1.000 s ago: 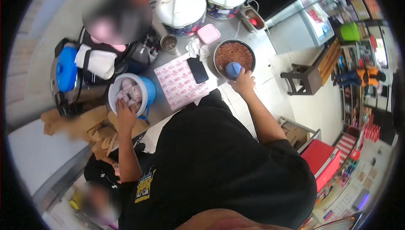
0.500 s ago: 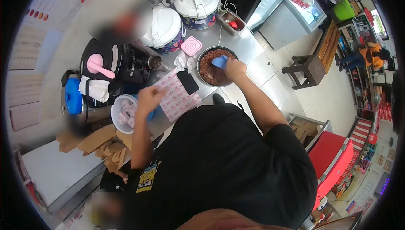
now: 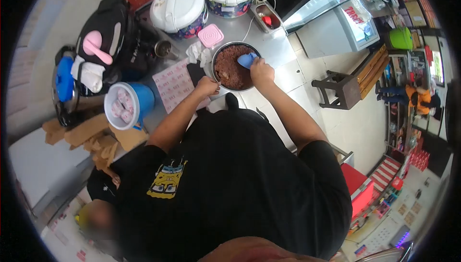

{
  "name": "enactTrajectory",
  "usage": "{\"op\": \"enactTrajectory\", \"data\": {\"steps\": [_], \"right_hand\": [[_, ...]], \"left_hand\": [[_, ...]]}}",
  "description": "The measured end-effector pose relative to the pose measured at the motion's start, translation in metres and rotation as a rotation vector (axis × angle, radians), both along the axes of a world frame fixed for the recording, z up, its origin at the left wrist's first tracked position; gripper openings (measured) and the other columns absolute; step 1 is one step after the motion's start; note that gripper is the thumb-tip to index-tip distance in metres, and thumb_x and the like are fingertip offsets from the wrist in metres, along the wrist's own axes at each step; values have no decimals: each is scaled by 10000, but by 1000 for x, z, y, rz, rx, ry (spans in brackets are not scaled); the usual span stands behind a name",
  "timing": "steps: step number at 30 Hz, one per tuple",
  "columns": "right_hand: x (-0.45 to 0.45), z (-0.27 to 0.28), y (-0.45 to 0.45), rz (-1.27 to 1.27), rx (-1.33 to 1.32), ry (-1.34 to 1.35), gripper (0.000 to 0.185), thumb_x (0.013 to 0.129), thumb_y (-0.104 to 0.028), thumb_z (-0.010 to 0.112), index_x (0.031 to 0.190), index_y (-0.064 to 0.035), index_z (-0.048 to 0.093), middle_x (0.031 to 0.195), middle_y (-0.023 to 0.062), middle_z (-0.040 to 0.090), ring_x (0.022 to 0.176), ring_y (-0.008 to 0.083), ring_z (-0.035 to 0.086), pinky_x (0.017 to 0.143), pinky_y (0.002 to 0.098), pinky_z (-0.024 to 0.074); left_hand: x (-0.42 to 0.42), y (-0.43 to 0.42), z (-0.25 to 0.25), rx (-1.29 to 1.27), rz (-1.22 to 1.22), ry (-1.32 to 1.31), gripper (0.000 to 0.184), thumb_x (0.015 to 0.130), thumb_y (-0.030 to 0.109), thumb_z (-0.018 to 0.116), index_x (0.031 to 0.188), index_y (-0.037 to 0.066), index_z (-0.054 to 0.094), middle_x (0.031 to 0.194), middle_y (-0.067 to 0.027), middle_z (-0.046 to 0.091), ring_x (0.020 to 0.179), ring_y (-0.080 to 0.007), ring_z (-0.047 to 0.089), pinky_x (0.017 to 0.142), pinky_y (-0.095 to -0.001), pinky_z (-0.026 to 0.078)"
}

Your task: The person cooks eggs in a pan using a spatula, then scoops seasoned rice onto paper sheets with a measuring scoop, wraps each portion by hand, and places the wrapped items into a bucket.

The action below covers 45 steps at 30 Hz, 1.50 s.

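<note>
My right hand [image 3: 262, 73] is wrapped around a blue scoop [image 3: 247, 60], whose head rests in reddish-brown, crumbly food [image 3: 229, 66]. That food fills a round pan [image 3: 213, 72] on the metal counter. My left hand [image 3: 207, 86] is closed at the pan's near left rim, with its fingertips pinching the edge. Under my left forearm lies pink printed wrapping paper [image 3: 172, 83]. A flat black object [image 3: 195, 71] sits on the paper, partly hidden by my left hand. Crumpled white tissue [image 3: 194, 52] is beside the pan.
A blue bucket [image 3: 145, 102] with wrapped bundles stands left. Two white-lidded pots [image 3: 178, 10], a pink square box [image 3: 211, 36] and a metal tray [image 3: 265, 17] with a red item are behind. A pink ladle [image 3: 96, 48] rests on a black cooker. A co-worker's hand [image 3: 116, 181] shows lower left.
My left hand has moved right from above the wrapping paper to the pan's rim. My right hand still holds the scoop in the food. The camera view has shifted.
</note>
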State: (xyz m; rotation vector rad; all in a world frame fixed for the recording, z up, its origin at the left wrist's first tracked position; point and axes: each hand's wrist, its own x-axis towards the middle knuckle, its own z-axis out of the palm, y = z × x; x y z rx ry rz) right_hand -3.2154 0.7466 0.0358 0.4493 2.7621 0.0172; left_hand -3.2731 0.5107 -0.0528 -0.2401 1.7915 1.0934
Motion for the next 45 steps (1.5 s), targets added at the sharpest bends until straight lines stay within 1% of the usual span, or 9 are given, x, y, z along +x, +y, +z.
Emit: {"op": "enactTrajectory", "data": {"steps": [12, 16, 23, 31, 33, 36, 42, 43, 45], "right_hand": [[2, -21, 4, 321, 31, -244, 268, 967, -141, 572, 1109, 51, 694, 1126, 188, 661, 1004, 292, 735, 788, 372, 638], [10, -32, -10, 290, -79, -249, 275, 975, -99, 525, 1123, 88, 662, 1097, 234, 712, 975, 320, 747, 781, 395, 635], [-25, -43, -37, 145, -387, -404, 300, 884, -166, 601, 1085, 21, 722, 1156, 293, 689, 1065, 455, 684, 947, 497, 557], [-41, -56, 36, 137, -611, -310, 278, 852, -176, 601, 976, 35, 733, 1027, 294, 703, 1016, 426, 693, 892, 501, 558], [-25, -53, 42, 114, -544, -112, 309, 877, -174, 589, 1082, 24, 709, 948, 296, 705, 947, 448, 696, 863, 524, 558], [14, -32, -1, 154, -291, 25, 539, 930, -108, 528, 1460, -42, 460, 1133, 255, 630, 889, 456, 695, 792, 539, 569], [-9, 30, -10, 38, -63, -27, 582, 978, -117, 505, 1525, 10, 354, 1177, 196, 561, 893, 357, 722, 736, 440, 603], [-13, 17, -8, 35, -17, -6, 597, 975, -129, 520, 1531, 5, 349, 1195, 195, 559, 852, 349, 730, 705, 421, 611], [-21, -10, -10, 27, -31, 33, 623, 959, -126, 535, 1531, 22, 338, 1217, 215, 557, 856, 360, 732, 722, 417, 612]], "left_hand": [[69, 36, -35, 186, 675, -247, 199, 996, 122, 665, 979, -76, 652, 955, -155, 710, 772, -229, 707, 694, -289, 625], [76, 37, -36, 224, 736, -220, 192, 991, 121, 671, 979, -69, 651, 926, -143, 702, 762, -223, 697, 704, -279, 616], [85, 46, -47, 227, 779, -227, 202, 986, 136, 691, 889, -34, 643, 848, -107, 671, 736, -195, 695, 681, -286, 624], [63, 18, -21, 266, 619, -153, 228, 978, 140, 703, 1020, -83, 685, 927, -148, 720, 805, -215, 722, 707, -301, 628], [56, 4, -22, 281, 605, -87, 230, 979, 134, 696, 1039, -87, 683, 934, -146, 718, 797, -212, 719, 697, -302, 627], [48, -3, -21, 256, 623, 46, 216, 973, 109, 683, 1084, -76, 682, 966, -135, 712, 763, -201, 708, 683, -304, 625], [-3, -8, -28, -38, 317, 600, 264, 944, 98, 692, 1188, -5, 684, 928, -117, 742, 806, -177, 713, 700, -317, 577], [-9, -6, -25, -14, 268, 790, 345, 922, 88, 701, 1260, 20, 677, 903, -121, 760, 793, -192, 720, 723, -336, 569], [-23, -6, -20, -9, 187, 758, 369, 922, 85, 695, 1288, 37, 671, 931, -135, 764, 798, -203, 723, 737, -342, 572]]}}
